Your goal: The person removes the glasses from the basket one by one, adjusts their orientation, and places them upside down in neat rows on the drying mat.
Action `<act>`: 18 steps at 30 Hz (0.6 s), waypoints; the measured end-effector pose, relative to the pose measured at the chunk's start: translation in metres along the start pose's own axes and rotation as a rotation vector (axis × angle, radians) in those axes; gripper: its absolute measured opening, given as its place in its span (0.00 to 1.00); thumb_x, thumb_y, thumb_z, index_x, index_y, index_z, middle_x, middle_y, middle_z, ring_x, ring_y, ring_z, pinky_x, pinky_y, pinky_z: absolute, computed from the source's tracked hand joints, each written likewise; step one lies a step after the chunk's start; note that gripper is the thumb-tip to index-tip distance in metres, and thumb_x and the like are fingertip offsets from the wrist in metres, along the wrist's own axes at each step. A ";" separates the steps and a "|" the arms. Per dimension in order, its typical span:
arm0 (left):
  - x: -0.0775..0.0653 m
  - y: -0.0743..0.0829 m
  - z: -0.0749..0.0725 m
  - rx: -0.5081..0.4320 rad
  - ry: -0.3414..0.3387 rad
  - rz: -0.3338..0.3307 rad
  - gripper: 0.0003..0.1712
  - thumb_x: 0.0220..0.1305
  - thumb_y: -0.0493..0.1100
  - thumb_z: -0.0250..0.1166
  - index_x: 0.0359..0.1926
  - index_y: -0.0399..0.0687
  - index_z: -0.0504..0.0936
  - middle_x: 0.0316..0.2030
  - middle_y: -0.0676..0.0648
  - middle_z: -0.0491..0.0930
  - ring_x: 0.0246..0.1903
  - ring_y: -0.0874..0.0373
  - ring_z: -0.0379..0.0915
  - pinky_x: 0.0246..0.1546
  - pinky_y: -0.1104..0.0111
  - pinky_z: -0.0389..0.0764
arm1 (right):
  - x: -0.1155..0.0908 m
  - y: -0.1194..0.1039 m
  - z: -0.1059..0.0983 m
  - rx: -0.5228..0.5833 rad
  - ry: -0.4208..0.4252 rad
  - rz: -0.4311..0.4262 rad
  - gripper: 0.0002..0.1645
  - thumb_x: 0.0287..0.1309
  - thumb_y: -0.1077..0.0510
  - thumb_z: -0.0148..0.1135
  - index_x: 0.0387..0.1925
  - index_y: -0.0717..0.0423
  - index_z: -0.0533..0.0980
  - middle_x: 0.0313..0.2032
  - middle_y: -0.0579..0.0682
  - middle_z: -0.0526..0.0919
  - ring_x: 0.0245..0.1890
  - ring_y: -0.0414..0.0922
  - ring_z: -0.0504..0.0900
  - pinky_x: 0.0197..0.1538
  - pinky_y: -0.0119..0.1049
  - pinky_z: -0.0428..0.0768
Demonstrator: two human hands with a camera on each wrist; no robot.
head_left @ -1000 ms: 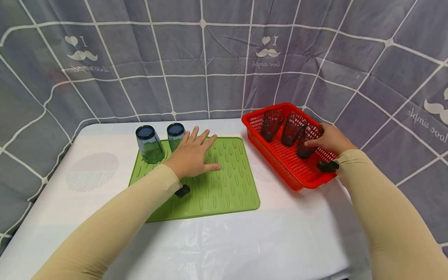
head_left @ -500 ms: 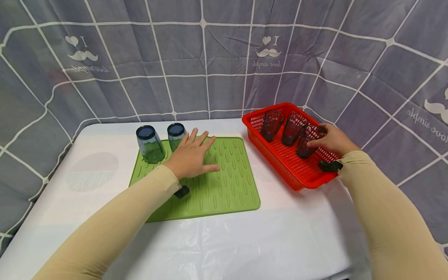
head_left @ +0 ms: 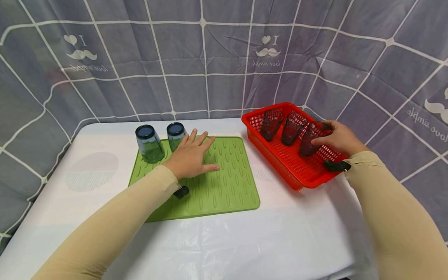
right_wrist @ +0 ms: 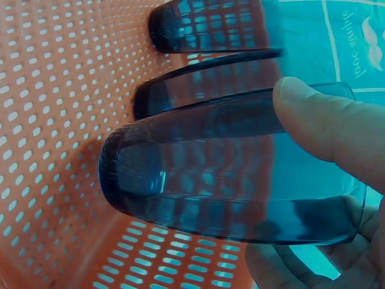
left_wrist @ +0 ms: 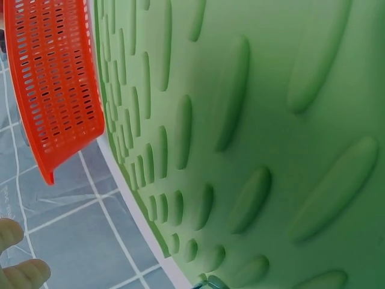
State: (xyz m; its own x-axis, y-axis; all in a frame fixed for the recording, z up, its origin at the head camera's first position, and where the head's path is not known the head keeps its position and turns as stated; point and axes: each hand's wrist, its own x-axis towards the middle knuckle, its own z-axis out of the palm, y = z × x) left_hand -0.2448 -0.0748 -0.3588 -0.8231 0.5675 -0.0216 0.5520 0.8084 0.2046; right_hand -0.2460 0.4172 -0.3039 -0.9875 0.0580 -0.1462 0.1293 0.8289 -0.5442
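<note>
My right hand (head_left: 341,139) grips a dark tinted drinking glass (right_wrist: 198,174) near its mouth, thumb on one side and fingers round the other. The glass tilts inside the red plastic basket (head_left: 276,165). Two more glasses, one in the middle (head_left: 293,130) and one at the far end (head_left: 271,124), stand in the basket beside it. Over the green ridged mat (head_left: 227,182) my left hand (head_left: 190,157) is spread, palm down, holding nothing. Just behind its fingers a blue glass (head_left: 176,136) stands upside down on the mat, with another blue glass (head_left: 150,144) to its left.
A white covered table (head_left: 224,245) carries the mat and the basket. Behind and to the right hangs a grey checked curtain (head_left: 224,58), close to the basket's far side.
My right hand has lifted its glass slightly and shifted right, away from the other two glasses in the basket. The left hand stays nearly still.
</note>
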 end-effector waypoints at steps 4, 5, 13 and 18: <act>0.001 0.001 0.000 -0.026 0.000 -0.004 0.59 0.69 0.76 0.60 0.86 0.54 0.46 0.85 0.40 0.43 0.83 0.32 0.28 0.83 0.39 0.36 | -0.002 -0.003 -0.004 0.018 0.018 -0.014 0.59 0.62 0.45 0.76 0.81 0.65 0.53 0.71 0.71 0.69 0.68 0.66 0.68 0.74 0.61 0.64; 0.001 0.001 0.000 -0.036 0.002 -0.004 0.59 0.69 0.76 0.60 0.86 0.54 0.46 0.85 0.40 0.43 0.83 0.32 0.28 0.83 0.39 0.36 | -0.003 -0.005 -0.004 0.025 0.023 -0.018 0.59 0.62 0.45 0.76 0.81 0.65 0.54 0.71 0.71 0.69 0.68 0.65 0.69 0.72 0.59 0.66; 0.003 -0.001 0.001 -0.171 0.034 0.002 0.60 0.69 0.75 0.62 0.86 0.53 0.45 0.85 0.40 0.45 0.84 0.35 0.30 0.83 0.41 0.38 | -0.013 -0.022 -0.007 0.056 0.070 -0.045 0.56 0.61 0.41 0.77 0.79 0.58 0.60 0.68 0.68 0.74 0.62 0.57 0.75 0.55 0.32 0.70; 0.004 -0.002 0.002 -0.254 0.064 0.013 0.60 0.68 0.75 0.62 0.86 0.54 0.45 0.85 0.41 0.47 0.85 0.37 0.33 0.84 0.43 0.40 | -0.019 -0.038 -0.006 0.070 0.102 -0.077 0.54 0.59 0.41 0.78 0.78 0.56 0.63 0.66 0.65 0.77 0.56 0.48 0.77 0.49 0.22 0.71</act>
State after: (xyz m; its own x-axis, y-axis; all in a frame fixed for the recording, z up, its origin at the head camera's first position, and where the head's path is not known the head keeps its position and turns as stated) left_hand -0.2486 -0.0741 -0.3608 -0.8273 0.5602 0.0427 0.5180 0.7312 0.4439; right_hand -0.2331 0.3882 -0.2759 -0.9983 0.0549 -0.0187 0.0549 0.7925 -0.6074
